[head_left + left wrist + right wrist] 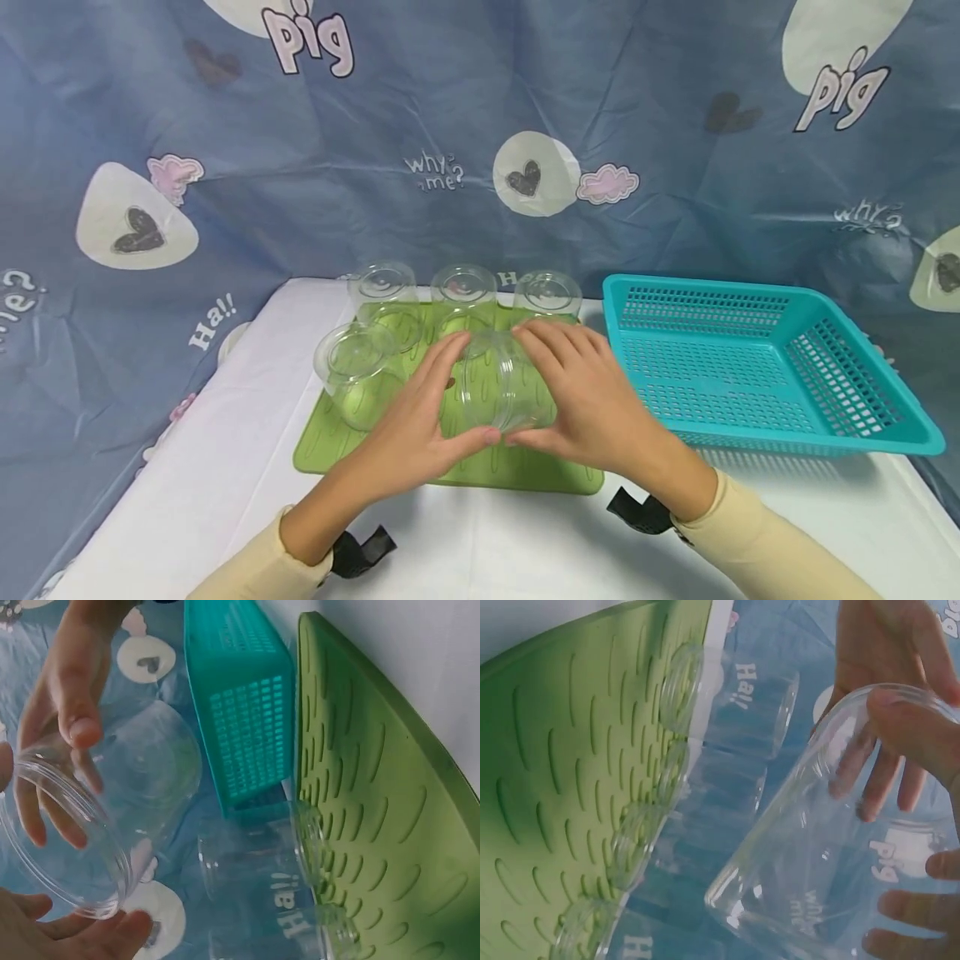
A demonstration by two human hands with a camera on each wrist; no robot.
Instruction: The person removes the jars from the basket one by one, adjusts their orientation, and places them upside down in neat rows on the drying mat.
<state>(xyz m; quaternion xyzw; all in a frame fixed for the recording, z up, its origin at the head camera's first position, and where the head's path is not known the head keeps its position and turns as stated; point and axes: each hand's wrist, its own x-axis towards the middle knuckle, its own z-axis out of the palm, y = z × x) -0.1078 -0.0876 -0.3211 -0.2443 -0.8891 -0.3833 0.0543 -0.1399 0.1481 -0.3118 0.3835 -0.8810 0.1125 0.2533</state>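
Both hands hold a clear plastic cup (487,387) on its side above the green ridged mat (525,477). My left hand (420,417) grips its left end, fingers over the top and thumb on the near side. My right hand (592,400) grips the right end in the same way. The left wrist view shows the cup's ridged rim (112,892) near the left hand's fingers. Several similar clear cups stand on the mat: three at the back, including a middle cup (463,292), and a front-left cup (360,383). Their rims appear to face down.
A turquoise perforated basket (712,379) stands to the right of the mat. White cloth (225,450) covers the table. Behind it hangs a blue printed sheet (360,117).
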